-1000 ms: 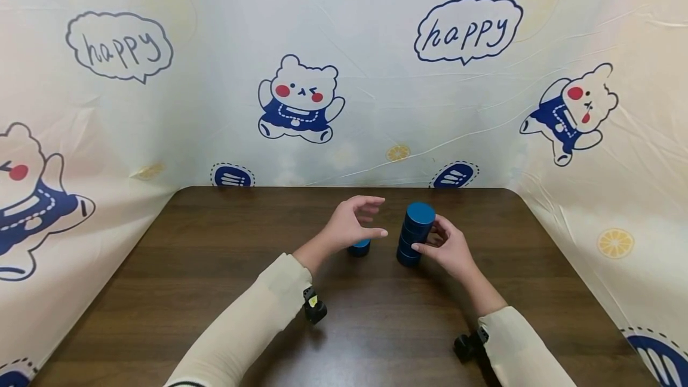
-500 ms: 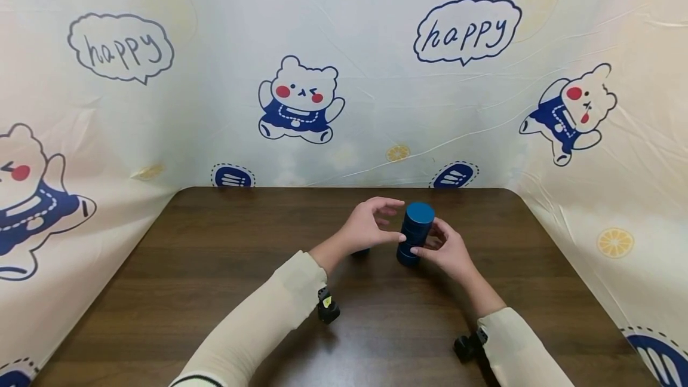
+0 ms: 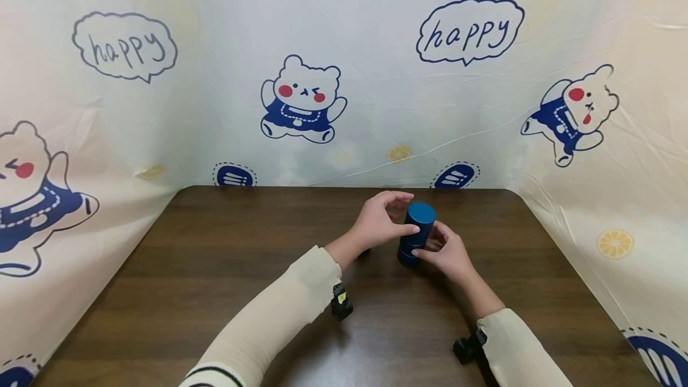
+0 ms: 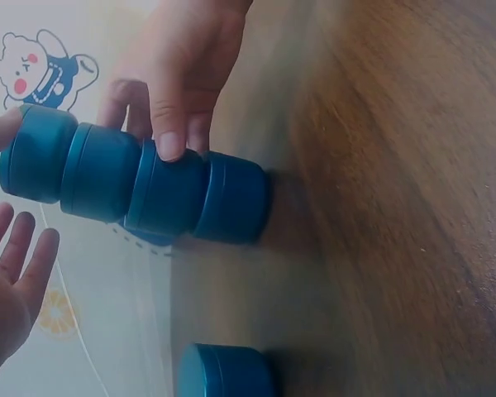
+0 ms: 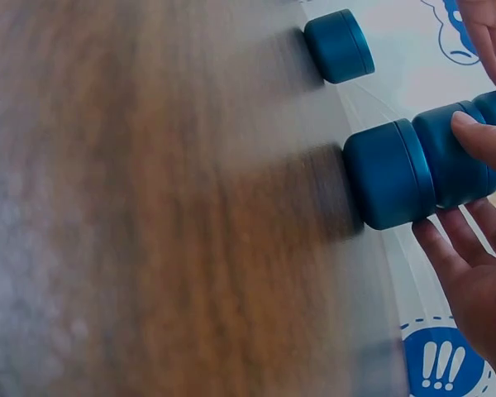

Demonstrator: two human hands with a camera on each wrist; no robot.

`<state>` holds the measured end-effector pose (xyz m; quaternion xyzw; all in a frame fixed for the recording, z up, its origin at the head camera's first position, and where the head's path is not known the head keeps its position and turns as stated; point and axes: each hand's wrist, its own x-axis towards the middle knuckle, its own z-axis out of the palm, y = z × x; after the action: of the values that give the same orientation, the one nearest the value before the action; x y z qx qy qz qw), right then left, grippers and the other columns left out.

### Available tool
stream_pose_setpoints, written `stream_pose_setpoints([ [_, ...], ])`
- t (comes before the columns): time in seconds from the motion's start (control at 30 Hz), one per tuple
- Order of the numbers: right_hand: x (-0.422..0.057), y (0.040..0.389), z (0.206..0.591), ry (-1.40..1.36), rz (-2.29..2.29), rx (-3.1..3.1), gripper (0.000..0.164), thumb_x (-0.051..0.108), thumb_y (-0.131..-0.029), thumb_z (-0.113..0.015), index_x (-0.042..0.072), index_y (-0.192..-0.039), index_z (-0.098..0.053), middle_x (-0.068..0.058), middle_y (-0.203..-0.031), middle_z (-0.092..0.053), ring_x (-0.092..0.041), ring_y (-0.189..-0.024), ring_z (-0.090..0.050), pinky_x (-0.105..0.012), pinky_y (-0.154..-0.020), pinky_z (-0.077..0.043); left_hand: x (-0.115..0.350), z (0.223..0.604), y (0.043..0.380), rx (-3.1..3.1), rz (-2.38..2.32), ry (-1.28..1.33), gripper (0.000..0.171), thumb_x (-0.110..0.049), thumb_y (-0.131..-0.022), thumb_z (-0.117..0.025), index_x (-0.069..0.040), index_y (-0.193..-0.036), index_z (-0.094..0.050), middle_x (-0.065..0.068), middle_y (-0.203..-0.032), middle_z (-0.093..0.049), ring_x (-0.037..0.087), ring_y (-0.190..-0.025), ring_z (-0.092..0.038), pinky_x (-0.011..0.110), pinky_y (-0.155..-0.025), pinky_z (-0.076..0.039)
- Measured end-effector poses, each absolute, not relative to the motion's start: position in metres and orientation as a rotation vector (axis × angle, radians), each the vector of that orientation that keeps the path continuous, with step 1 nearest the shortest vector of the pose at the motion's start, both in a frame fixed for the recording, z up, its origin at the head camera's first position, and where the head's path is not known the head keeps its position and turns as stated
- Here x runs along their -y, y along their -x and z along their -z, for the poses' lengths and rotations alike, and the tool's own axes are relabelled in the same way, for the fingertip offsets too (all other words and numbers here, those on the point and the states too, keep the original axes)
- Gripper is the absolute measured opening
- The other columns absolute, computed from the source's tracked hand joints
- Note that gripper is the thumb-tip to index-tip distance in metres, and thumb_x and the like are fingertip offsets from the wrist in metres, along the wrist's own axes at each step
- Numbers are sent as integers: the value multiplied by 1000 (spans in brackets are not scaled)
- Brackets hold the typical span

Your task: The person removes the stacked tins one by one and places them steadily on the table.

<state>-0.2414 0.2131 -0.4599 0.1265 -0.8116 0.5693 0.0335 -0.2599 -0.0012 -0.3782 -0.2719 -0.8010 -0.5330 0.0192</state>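
Note:
Several round blue tins (image 3: pixel 419 235) stand in one upright stack near the table's far side. My right hand (image 3: pixel 448 255) grips the stack low down; in the right wrist view its thumb and fingers lie around the second tin (image 5: pixel 450 153) from the bottom. My left hand (image 3: pixel 378 220) is at the top tin (image 4: pixel 40 153) from the left. Its thumb overlaps that tin's edge in the left wrist view, while the spread fingers (image 4: pixel 16 265) show a gap from it. Another blue tin (image 4: pixel 231 372) stands alone beside the stack, mostly hidden by the left wrist in the head view.
The brown wooden table (image 3: pixel 242 243) has its far edge against a pale printed curtain (image 3: pixel 376 106). Curtain also rises along both sides. A small black camera is worn on each wrist.
My left hand has moved right, from above the lone tin to the top of the stack, and its arm now covers most of that tin. The right hand keeps its hold on the stack.

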Motion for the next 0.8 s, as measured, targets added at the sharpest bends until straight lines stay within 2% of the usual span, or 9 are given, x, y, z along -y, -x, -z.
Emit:
stream_pose_setpoints([
  [0.13, -213, 241, 461, -395, -1773, 2478, 66, 7, -79, -81, 5, -137, -49, -19, -126, -59, -33, -114, -58, -38, -95, -49, -4, 377, 262, 2512, 1652, 838, 58, -25, -78, -85, -16, -129, -61, 7, -125, -61, 13, -106, -61, 31, -88, -54],
  [0.3, -213, 242, 461, -417, -1781, 2465, 66, 8, -80, -81, 5, -137, -49, -18, -125, -59, -33, -113, -59, -35, -95, -50, -8, 379, 264, 2524, 1634, 815, 57, -25, -77, -85, -16, -129, -62, 2, -122, -61, 12, -103, -61, 30, -87, -55],
  [0.5, -213, 242, 461, -428, -1788, 2461, 66, 8, -79, -81, 4, -137, -49, -18, -127, -59, -34, -114, -59, -36, -95, -50, -12, 382, 264, 2544, 1605, 819, 57, -25, -77, -85, -16, -129, -62, 2, -124, -60, 14, -102, -61, 29, -86, -55],
  [0.73, -214, 243, 461, -430, -1779, 2461, 65, 8, -79, -81, 4, -136, -49, -18, -126, -59, -34, -113, -59, -39, -96, -49, -15, 385, 262, 2524, 1637, 815, 52, -23, -77, -85, -15, -124, -66, 4, -122, -60, 19, -100, -63, 36, -85, -56],
  [0.8, -215, 243, 461, -426, -1784, 2461, 66, 8, -79, -82, 4, -136, -49, -19, -126, -58, -34, -113, -59, -40, -96, -49, -15, 386, 263, 2526, 1626, 811, 51, -24, -77, -85, -15, -123, -66, 4, -122, -60, 20, -100, -64, 33, -84, -56],
])
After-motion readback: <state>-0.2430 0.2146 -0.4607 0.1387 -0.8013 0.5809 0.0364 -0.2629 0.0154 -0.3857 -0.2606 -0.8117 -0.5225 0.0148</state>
